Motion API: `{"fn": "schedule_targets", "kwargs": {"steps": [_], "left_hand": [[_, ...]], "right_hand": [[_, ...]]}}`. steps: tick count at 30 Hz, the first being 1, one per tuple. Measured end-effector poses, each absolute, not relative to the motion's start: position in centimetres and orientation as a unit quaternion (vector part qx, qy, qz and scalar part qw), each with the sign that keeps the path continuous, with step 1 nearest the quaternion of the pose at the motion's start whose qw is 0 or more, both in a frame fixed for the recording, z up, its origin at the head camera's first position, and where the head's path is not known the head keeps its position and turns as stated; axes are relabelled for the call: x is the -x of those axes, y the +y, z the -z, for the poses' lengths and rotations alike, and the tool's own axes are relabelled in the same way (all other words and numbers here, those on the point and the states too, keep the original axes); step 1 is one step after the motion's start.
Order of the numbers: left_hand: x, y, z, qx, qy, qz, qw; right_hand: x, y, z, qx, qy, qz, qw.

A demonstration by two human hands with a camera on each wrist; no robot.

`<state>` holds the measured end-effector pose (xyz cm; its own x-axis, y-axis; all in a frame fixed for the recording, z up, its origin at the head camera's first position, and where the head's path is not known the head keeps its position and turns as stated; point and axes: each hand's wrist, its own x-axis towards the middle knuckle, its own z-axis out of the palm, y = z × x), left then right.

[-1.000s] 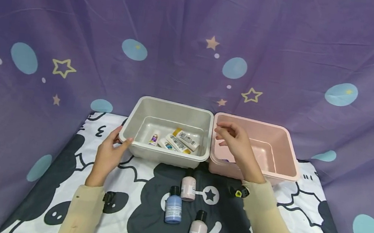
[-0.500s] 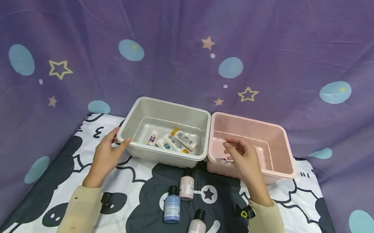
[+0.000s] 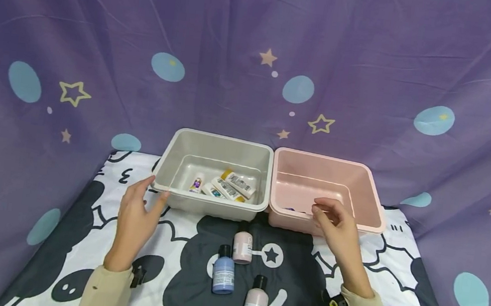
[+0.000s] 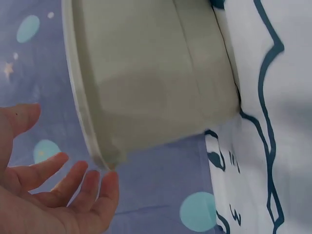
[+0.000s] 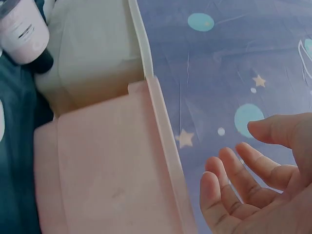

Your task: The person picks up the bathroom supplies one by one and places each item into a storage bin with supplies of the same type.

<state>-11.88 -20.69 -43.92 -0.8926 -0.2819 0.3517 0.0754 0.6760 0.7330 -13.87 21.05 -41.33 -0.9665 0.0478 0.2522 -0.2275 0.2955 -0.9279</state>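
While the left hand [image 3: 136,219] spreads by the gray bin's [image 3: 208,204] corner, the right hand [image 3: 339,230] hangs loose by the pink bin's [image 3: 292,223] edge.

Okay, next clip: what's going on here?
A person's left hand, fingers spread, is by a corner of the grey bin, perhaps touching it; the right hand is near the front edge of the pink bin. Neither holds anything. White tubes lie in the grey bin, something purple shows in the pink one, and three bottles are on the cloth.
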Motion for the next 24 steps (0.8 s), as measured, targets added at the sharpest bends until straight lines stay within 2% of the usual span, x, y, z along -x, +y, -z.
{"fn": "schedule_targets", "kwargs": {"steps": [7,18,24], "left_hand": [[9.5,-18.3,43.7,-0.033,-0.885,0.418,0.204],[7.5,-15.5,45.1,-0.014,-0.884,0.456,0.105],[6.9,-14.1,46.3,-0.009,-0.878,0.474,0.064]], "right_hand": [[12.8,22.8,41.5,-0.037,-0.817,-0.553,0.156],[12.1,25.2,41.7,0.031,-0.816,-0.546,0.188],[12.3,26.9,42.2,0.072,-0.826,-0.508,0.231]]}}
